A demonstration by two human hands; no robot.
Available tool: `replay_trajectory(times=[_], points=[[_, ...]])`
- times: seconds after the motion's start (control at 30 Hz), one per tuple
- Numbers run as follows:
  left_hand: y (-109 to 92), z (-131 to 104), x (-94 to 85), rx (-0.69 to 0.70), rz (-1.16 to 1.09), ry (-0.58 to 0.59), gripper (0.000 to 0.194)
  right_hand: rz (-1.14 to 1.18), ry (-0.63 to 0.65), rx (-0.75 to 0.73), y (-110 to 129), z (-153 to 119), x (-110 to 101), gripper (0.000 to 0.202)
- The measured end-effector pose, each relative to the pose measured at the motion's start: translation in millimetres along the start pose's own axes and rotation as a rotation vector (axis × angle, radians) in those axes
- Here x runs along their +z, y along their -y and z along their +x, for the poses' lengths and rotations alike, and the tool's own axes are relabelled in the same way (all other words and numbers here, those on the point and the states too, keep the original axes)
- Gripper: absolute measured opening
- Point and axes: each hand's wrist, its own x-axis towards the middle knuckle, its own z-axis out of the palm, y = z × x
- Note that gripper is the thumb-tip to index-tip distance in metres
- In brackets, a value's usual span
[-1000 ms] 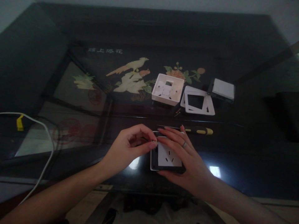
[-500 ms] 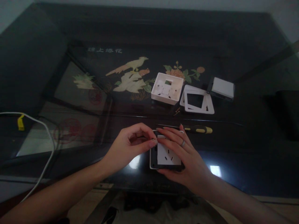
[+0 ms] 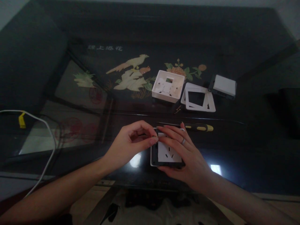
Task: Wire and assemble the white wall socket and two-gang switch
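A socket panel point(image 3: 169, 155) with a white face and a dark frame lies near the table's front edge. My right hand point(image 3: 185, 148), with a ring on one finger, lies over its right side and grips it between thumb and fingers. At the panel's upper left, my left hand point(image 3: 138, 137) pinches a tiny brass-coloured piece point(image 3: 154, 136), probably a screw, between thumb and forefinger. The fingertips hide most of that piece.
Behind my hands are a screwdriver point(image 3: 200, 127), small screws point(image 3: 177, 109), an open white box point(image 3: 167, 97), white frames point(image 3: 212, 103) and a white-topped module point(image 3: 225, 85). A white cable point(image 3: 50, 131) with a yellow tag point(image 3: 22, 120) runs at the left.
The view has shifted slightly, so most things sit a little higher. Both hands keep nearly the same pose at the panel.
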Motion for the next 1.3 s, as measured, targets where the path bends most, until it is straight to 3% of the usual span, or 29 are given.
replay_trajectory(times=[0.27, 0.5, 0.87, 1.3], points=[[-4.9, -5.0, -1.3, 0.094, 0.138, 0.023, 0.008, -0.016, -0.017, -0.027, -1.3, 0.4, 1.0, 0.062], [-9.7, -10.9, -4.7, 0.39, 0.517, 0.083, 0.014, -0.043, -0.006, -0.03, -2.1, 0.5, -0.5, 0.074], [-3.0, -7.6, -6.5, 0.645, 0.747, 0.113, 0.007, -0.047, -0.009, -0.019, -0.7, 0.8, -1.1, 0.076], [-3.8, -7.7, -8.6, 0.66, 0.847, 0.145, 0.006, -0.062, 0.001, -0.026, -0.5, 0.9, -1.7, 0.075]])
